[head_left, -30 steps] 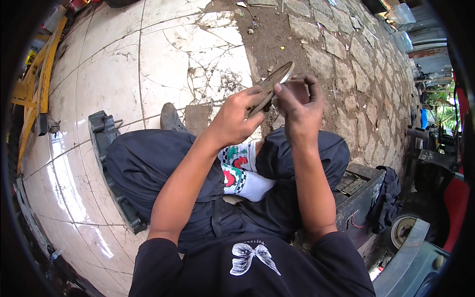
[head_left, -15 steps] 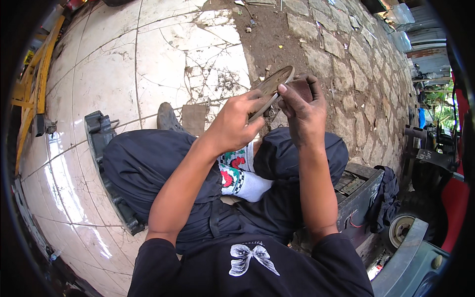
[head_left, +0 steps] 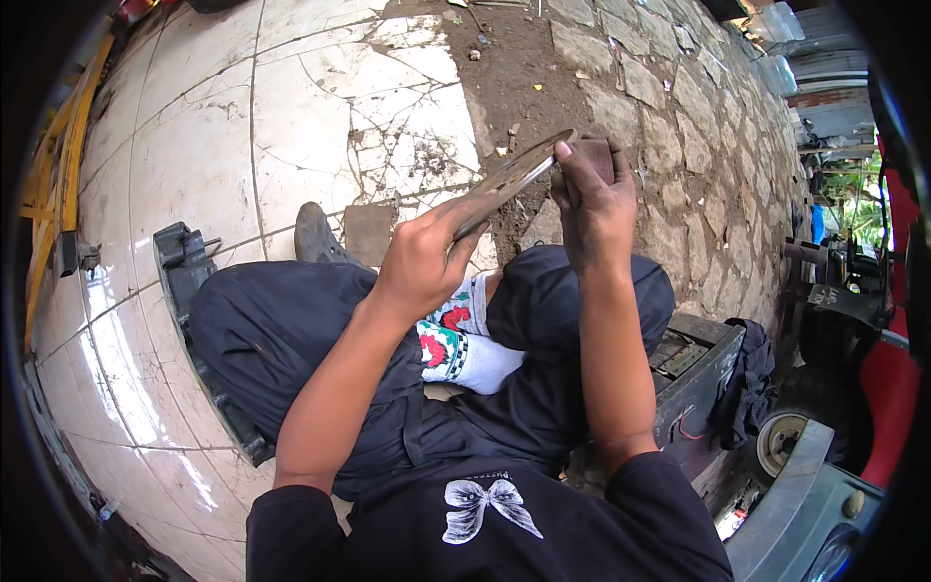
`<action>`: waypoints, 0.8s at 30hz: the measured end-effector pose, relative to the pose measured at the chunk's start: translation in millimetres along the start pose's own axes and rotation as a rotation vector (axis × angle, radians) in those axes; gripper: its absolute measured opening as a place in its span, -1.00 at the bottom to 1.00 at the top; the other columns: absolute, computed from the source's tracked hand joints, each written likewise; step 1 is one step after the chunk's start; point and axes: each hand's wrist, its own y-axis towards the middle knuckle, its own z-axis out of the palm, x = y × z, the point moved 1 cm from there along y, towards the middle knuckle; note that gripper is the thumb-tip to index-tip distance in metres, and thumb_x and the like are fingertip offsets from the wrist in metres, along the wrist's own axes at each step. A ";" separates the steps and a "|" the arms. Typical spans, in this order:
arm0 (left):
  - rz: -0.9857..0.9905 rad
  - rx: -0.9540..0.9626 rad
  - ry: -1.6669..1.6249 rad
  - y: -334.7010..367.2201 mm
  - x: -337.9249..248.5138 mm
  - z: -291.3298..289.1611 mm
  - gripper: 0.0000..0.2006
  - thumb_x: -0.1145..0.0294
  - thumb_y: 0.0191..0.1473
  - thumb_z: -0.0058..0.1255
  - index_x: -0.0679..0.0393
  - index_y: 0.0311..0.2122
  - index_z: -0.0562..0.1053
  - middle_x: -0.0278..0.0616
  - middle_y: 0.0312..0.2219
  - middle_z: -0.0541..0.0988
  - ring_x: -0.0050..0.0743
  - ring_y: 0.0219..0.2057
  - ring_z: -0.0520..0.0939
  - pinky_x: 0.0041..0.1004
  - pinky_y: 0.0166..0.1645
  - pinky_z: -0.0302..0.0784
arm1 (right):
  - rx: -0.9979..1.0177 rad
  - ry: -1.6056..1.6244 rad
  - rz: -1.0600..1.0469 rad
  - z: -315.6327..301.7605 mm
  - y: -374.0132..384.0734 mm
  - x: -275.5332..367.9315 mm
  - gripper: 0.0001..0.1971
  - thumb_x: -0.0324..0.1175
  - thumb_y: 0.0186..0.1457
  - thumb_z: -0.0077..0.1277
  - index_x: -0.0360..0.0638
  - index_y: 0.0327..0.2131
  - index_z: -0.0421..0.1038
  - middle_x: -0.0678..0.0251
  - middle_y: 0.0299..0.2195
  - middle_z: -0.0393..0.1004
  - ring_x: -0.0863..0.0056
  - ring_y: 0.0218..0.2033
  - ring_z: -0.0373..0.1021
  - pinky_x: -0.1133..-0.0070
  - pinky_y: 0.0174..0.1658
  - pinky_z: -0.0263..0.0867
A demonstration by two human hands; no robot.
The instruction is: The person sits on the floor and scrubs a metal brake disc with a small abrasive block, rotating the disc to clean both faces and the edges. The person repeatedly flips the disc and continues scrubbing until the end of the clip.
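My left hand [head_left: 424, 260] is closed on the near left part of a flat, round metal disc [head_left: 512, 182] with holes in it. The disc is tilted and seen nearly edge-on, with a shiny strip along its rim. My right hand [head_left: 599, 218] pinches a folded reddish-brown piece of sandpaper [head_left: 596, 157]. Its thumb lies at the far right end of the disc's rim. Both hands are raised in front of my crossed legs. The underside of the disc is mostly hidden.
A dark ribbed casting [head_left: 199, 320] lies on the tiles beside my left knee. A brown square piece [head_left: 369, 233] lies near my shoe [head_left: 320, 236]. By my right knee stands a dark box [head_left: 693, 378] with a cloth [head_left: 747, 383] over its edge. Yellow frame parts [head_left: 73, 145] stand far left.
My left hand has shifted left and a little nearer, and the disc has turned to show more of its length edge-on. My right hand still has the sandpaper. The view has shifted slightly.
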 end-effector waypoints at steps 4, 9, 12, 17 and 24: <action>0.125 -0.050 0.036 5.3 -5.5 6.7 -0.60 0.57 0.05 0.18 0.23 0.06 0.59 0.16 -0.22 0.70 0.16 -0.19 0.74 -0.17 -0.12 0.68 | 0.075 -0.156 0.021 3.5 -36.3 -4.7 -0.49 -0.53 0.05 0.41 -0.28 -0.01 0.31 0.28 -0.38 0.54 0.62 -0.55 0.44 0.68 -0.53 0.29; 0.129 -0.078 0.090 10.2 -2.9 9.1 -0.60 0.58 0.03 0.18 0.21 0.04 0.60 0.15 -0.31 0.70 0.15 -0.31 0.74 -0.14 -0.21 0.68 | 0.029 -0.137 -0.052 -3.9 -22.4 -2.1 -0.54 -0.51 0.04 0.42 -0.28 -0.06 0.35 0.27 -0.33 0.56 0.57 -0.45 0.51 0.64 -0.44 0.41; 0.145 -0.102 0.080 9.5 -1.9 9.2 -0.60 0.57 0.04 0.17 0.20 0.04 0.61 0.14 -0.31 0.70 0.13 -0.31 0.75 -0.15 -0.22 0.68 | 0.080 -0.263 -0.054 -1.0 -37.6 -9.8 -0.55 -0.48 0.02 0.44 -0.26 -0.10 0.37 0.27 -0.30 0.55 0.58 -0.39 0.51 0.64 -0.37 0.45; 0.096 -0.101 0.061 10.3 -6.1 8.0 -0.60 0.58 0.04 0.16 0.17 0.04 0.62 0.12 -0.29 0.71 0.11 -0.29 0.76 -0.16 -0.21 0.69 | 0.034 -0.230 -0.016 6.5 -43.6 -8.3 -0.53 -0.42 0.03 0.47 -0.25 -0.09 0.37 0.23 -0.28 0.58 0.58 -0.38 0.52 0.65 -0.37 0.46; 0.043 -0.068 0.062 13.0 -9.7 3.5 -0.65 0.63 0.07 0.15 0.26 0.01 0.63 0.16 -0.26 0.72 0.09 -0.22 0.78 -0.21 -0.11 0.69 | 0.024 -0.187 -0.050 11.5 -44.3 -10.3 -0.55 -0.48 0.04 0.45 -0.24 -0.09 0.37 0.28 -0.29 0.58 0.63 -0.41 0.49 0.68 -0.38 0.42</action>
